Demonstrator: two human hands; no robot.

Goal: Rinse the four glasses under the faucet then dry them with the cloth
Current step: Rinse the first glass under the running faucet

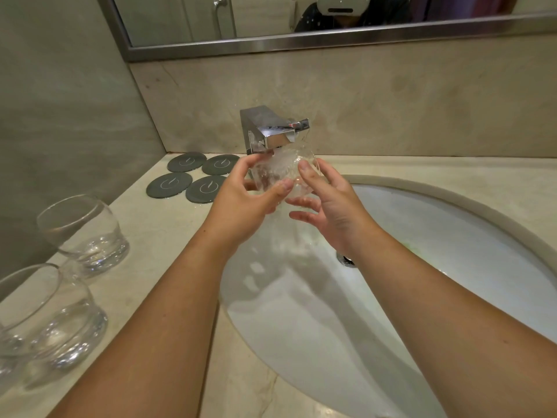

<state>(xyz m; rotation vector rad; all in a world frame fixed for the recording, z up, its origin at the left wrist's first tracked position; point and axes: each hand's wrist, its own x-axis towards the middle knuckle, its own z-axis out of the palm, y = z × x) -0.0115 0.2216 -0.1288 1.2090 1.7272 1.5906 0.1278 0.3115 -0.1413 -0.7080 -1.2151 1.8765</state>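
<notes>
A clear round glass [281, 173] is held under the chrome faucet [272, 131], with water running into it and splashing. My left hand [244, 200] grips its left side, thumb across the front. My right hand [328, 203] holds the right side, thumb on the rim and fingers spread beneath. Two more clear glasses stand on the counter at the left: one glass [86, 233] farther back and one glass [51, 318] nearer, partly cut off by the frame edge. No cloth is in view.
An oval white sink [452, 236] fills the right side, its drain [346, 260] below my right wrist. Several dark grey round coasters [187, 176] lie on the marble counter [168, 236] left of the faucet. A mirror [301, 22] hangs above.
</notes>
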